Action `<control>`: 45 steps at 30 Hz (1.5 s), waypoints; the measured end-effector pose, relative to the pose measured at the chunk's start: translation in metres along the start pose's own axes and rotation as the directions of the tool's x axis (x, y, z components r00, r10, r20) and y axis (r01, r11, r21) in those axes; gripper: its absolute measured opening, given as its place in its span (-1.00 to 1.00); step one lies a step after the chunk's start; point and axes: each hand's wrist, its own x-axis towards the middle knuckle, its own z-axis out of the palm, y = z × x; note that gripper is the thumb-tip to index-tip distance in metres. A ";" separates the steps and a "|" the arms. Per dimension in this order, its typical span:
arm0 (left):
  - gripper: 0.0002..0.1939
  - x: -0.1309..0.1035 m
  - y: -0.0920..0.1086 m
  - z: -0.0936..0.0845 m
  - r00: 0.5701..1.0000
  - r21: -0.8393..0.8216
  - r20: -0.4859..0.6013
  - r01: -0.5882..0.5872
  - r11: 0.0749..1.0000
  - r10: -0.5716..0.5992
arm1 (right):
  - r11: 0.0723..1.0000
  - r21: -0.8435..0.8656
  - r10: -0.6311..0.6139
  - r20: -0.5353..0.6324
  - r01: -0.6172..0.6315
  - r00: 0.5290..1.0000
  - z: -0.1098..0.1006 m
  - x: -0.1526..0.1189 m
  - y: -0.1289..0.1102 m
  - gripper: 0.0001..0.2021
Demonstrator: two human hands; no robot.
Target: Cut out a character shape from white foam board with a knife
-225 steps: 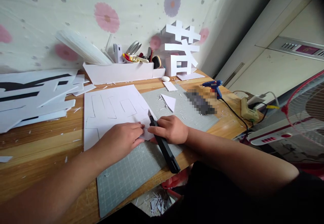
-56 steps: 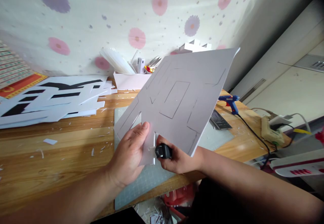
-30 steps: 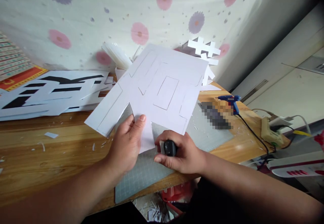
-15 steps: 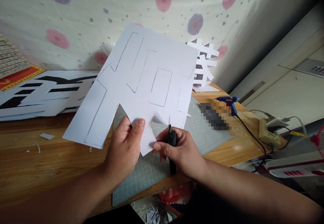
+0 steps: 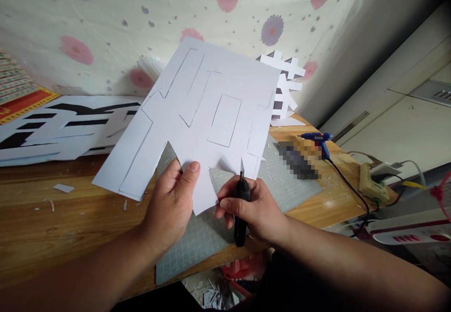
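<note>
A white board sheet with pencilled lines and a rectangle drawn on it is tilted up above the table. Its lower edge has pointed notches cut out. My left hand pinches a lower strip of it, thumb on the front face. In my right hand is a black utility knife, its thin blade pointing up in front of the sheet's lower right part. The right fingertips are close to the edge of the same strip; whether they press on it I cannot tell. Underneath lies a grey-green cutting mat.
White cut-out lettering stands at the back right. A blue glue gun with a cord and a power strip lie to the right. Printed sheets lie at left. Paper scraps dot the wooden table; a red bin is below.
The sheet has shifted slightly right and tilted a little. My right hand and the knife have moved slightly right; the knife handle shows more fully. Both grips stay the same.
</note>
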 end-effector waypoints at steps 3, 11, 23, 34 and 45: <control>-0.64 0.000 0.001 0.002 1.000 -0.004 0.016 -0.019 1.000 0.019 | 1.000 -0.011 -0.013 0.001 0.013 1.000 0.002 0.000 -0.002 -0.69; -0.63 -0.001 -0.006 -0.003 0.993 -0.059 0.108 0.046 0.997 -0.040 | 1.000 -0.004 -0.019 0.003 0.019 1.000 0.005 0.000 -0.002 -0.68; -0.62 -0.003 -0.007 0.001 0.982 -0.103 0.171 0.095 0.990 -0.076 | 1.000 0.024 0.005 -0.002 -0.005 1.000 0.005 -0.002 -0.001 -0.81; -0.67 -0.004 -0.005 -0.001 0.970 -0.182 0.222 0.144 0.973 -0.102 | 0.999 -0.034 -0.012 -0.002 0.012 1.000 0.004 -0.003 -0.002 -0.80; -0.67 -0.002 -0.009 0.000 0.978 -0.146 0.205 0.076 0.986 -0.045 | 0.985 -0.174 -0.014 -0.035 0.008 0.999 0.005 -0.003 -0.013 -0.81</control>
